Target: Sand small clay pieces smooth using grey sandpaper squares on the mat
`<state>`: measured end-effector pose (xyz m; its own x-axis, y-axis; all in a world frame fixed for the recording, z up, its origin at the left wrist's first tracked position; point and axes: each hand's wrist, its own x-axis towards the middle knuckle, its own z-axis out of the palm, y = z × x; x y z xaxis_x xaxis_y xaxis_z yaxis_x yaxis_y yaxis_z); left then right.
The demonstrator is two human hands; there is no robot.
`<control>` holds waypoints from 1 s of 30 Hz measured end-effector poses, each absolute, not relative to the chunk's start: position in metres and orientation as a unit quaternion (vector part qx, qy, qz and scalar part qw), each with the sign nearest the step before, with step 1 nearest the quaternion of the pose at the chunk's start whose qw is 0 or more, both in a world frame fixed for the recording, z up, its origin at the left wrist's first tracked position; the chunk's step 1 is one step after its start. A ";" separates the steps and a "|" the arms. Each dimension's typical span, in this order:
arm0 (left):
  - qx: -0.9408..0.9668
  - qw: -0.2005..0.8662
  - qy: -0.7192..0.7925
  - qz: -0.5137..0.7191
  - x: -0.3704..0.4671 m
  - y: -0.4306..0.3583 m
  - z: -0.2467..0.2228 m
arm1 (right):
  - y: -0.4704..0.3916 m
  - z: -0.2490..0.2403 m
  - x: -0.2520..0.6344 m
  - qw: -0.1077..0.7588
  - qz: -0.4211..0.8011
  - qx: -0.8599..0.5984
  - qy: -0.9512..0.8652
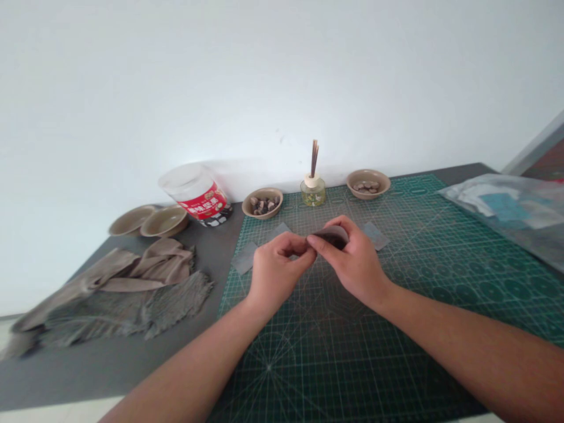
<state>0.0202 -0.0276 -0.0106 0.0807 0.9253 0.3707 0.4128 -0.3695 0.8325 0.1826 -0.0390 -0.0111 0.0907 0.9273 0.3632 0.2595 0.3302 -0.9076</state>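
A small dark pouch or folded sheet (333, 235) is held above the green cutting mat (352, 370). My right hand (356, 258) is closed round it, thumb in front and fingers behind. At its left end, the thumb and index finger of my left hand (282, 261) pinch the edge, and the fingertips of both hands nearly touch. What the pouch contains, if anything, is hidden. Thin translucent pieces lie on the mat behind my hands, one at the left (244, 258) and one at the right (376, 235).
Along the wall stand a bowl of brown pieces (263, 204), a reed diffuser (313, 192), a bowl of round pieces (368, 184) and a tilted plastic jar (196, 194). Two bowls (165, 222) and crumpled cloth (132, 288) are at left; a plastic bag (511, 205) lies right.
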 end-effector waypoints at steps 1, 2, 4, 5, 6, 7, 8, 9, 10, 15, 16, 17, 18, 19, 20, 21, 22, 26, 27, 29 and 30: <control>0.681 0.277 0.490 0.469 0.020 -0.028 -0.011 | -0.039 -0.011 0.183 0.555 0.303 -0.495 -0.596; 0.682 0.278 0.491 0.466 0.020 -0.028 -0.011 | -0.038 -0.011 0.183 0.557 0.303 -0.496 -0.593; 0.688 0.274 0.493 0.456 0.020 -0.028 -0.011 | -0.039 -0.011 0.183 0.555 0.305 -0.492 -0.598; 0.691 0.269 0.493 0.455 0.020 -0.029 -0.011 | -0.039 -0.011 0.183 0.550 0.309 -0.488 -0.604; 0.693 0.264 0.491 0.457 0.020 -0.029 -0.010 | -0.038 -0.011 0.183 0.546 0.315 -0.484 -0.607; 0.692 0.261 0.489 0.463 0.020 -0.029 -0.010 | -0.038 -0.011 0.184 0.546 0.319 -0.484 -0.605; 0.689 0.261 0.486 0.470 0.020 -0.029 -0.010 | -0.037 -0.011 0.184 0.551 0.321 -0.486 -0.597; 0.685 0.264 0.483 0.477 0.020 -0.029 -0.010 | -0.037 -0.011 0.184 0.559 0.324 -0.489 -0.587; 0.683 0.267 0.482 0.479 0.020 -0.029 -0.009 | -0.036 -0.011 0.185 0.567 0.326 -0.491 -0.576; 0.695 0.254 0.486 0.465 0.019 -0.030 -0.008 | -0.036 -0.011 0.185 0.564 0.359 -0.460 -0.585; 0.695 0.251 0.486 0.467 0.019 -0.030 -0.008 | -0.036 -0.010 0.185 0.564 0.359 -0.461 -0.584; 0.694 0.252 0.484 0.470 0.019 -0.031 -0.008 | -0.036 -0.010 0.185 0.566 0.354 -0.468 -0.579; 0.695 0.255 0.481 0.470 0.019 -0.031 -0.008 | -0.036 -0.010 0.186 0.572 0.346 -0.479 -0.570; 0.698 0.257 0.477 0.468 0.019 -0.031 -0.008 | -0.036 -0.010 0.186 0.577 0.340 -0.486 -0.562; 0.703 0.257 0.474 0.464 0.019 -0.031 -0.008 | -0.037 -0.010 0.185 0.581 0.338 -0.488 -0.557; 0.708 0.255 0.472 0.460 0.018 -0.031 -0.008 | -0.037 -0.010 0.185 0.581 0.343 -0.482 -0.559; 0.712 0.252 0.471 0.456 0.018 -0.031 -0.008 | -0.037 -0.010 0.185 0.578 0.354 -0.470 -0.565; 0.695 0.276 0.460 0.479 0.018 -0.030 -0.009 | -0.031 -0.010 0.188 0.576 0.367 -0.464 -0.564; 0.688 0.290 0.454 0.486 0.019 -0.030 -0.009 | -0.029 -0.010 0.189 0.583 0.357 -0.474 -0.556; 0.681 0.302 0.449 0.493 0.020 -0.031 -0.008 | -0.028 -0.008 0.192 0.594 0.333 -0.488 -0.546; 0.683 0.297 0.451 0.492 0.020 -0.031 -0.008 | -0.029 -0.007 0.192 0.596 0.327 -0.489 -0.547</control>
